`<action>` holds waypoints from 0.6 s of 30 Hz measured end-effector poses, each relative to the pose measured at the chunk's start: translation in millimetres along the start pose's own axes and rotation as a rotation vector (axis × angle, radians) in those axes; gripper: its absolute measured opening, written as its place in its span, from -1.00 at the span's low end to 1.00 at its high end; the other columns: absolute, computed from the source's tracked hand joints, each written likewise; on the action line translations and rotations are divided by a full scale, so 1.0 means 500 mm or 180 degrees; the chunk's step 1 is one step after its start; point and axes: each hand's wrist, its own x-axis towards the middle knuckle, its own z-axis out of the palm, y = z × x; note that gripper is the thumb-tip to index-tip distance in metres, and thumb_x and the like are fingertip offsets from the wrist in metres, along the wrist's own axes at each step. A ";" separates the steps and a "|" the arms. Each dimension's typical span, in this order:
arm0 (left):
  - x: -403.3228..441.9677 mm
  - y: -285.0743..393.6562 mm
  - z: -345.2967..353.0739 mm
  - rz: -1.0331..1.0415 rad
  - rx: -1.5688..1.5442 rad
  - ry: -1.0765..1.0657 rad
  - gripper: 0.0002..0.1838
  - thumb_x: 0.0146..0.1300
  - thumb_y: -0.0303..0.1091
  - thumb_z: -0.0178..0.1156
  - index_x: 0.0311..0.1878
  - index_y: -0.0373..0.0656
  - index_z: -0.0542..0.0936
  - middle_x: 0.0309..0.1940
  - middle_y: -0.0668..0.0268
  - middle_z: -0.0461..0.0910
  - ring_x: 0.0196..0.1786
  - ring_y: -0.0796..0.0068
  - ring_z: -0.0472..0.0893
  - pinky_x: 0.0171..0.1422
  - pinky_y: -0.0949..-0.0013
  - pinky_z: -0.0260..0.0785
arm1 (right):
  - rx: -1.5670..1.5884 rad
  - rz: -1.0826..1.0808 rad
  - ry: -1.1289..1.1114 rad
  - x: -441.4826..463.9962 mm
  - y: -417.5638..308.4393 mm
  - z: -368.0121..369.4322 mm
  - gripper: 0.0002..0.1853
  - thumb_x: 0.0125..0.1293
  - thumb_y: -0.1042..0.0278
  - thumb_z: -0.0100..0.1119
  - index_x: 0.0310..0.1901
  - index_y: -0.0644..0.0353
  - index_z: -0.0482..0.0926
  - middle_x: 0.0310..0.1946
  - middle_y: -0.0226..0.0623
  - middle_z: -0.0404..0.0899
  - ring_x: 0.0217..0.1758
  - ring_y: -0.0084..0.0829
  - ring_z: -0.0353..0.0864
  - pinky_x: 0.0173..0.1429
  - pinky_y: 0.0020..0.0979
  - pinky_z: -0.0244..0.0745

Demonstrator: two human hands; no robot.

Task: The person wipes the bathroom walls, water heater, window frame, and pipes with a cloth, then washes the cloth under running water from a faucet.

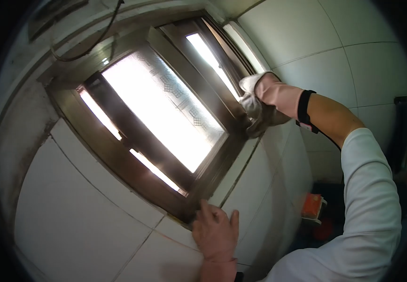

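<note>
My right hand (270, 90), in a pink glove with a black strap at the wrist, is closed on a greyish-white cloth (256, 110). It presses the cloth against the right end of the window frame (229, 141); the cloth hides most of my fingertips. Lower down, my left hand (216, 231), also in pink, rests at the frame's bottom corner and the tiled wall. Its thumb stands apart, its fingers are slightly bent, and I see nothing held in it. Between the hands, bright light comes through the patterned glass pane (161, 108).
White tiles (95, 202) surround the window, with more on the right wall (306, 37). A dark cable (104, 35) hangs across the top left. An orange-red packet (312, 205) sits on a white holder below my right arm. Dark hanging items (403, 136) are at far right.
</note>
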 end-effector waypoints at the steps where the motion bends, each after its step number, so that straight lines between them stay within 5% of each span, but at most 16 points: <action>1: 0.004 -0.004 -0.004 -0.0006 0.0021 -0.0045 -0.38 0.13 0.08 0.28 0.01 -0.32 0.51 0.25 0.19 0.36 0.19 0.30 0.44 0.26 0.12 0.18 | 0.0009 -0.0020 0.0046 -0.011 0.001 0.005 -0.72 0.40 0.30 -0.03 0.10 0.08 0.43 0.00 -0.43 0.52 -0.03 -0.52 0.55 0.06 -0.48 0.46; 8: 0.004 0.011 -0.014 -0.0049 0.0001 -0.0042 -0.39 0.11 0.04 0.31 -0.01 -0.32 0.49 0.22 0.18 0.38 0.14 0.29 0.48 0.21 0.12 0.20 | -0.0338 0.0029 0.0013 0.043 -0.105 -0.018 -0.68 0.39 0.34 -0.02 0.15 0.07 0.42 0.06 -0.43 0.52 0.02 -0.52 0.55 0.08 -0.48 0.46; 18: 0.003 0.002 -0.012 -0.0002 -0.0147 0.0140 -0.43 0.12 0.03 0.31 -0.02 -0.27 0.52 0.22 0.12 0.45 0.21 0.25 0.47 0.29 0.19 0.14 | -0.0458 0.0120 0.0014 -0.019 -0.051 -0.030 -0.62 0.37 0.38 0.00 0.22 0.05 0.39 0.14 -0.43 0.52 0.08 -0.53 0.56 0.10 -0.49 0.46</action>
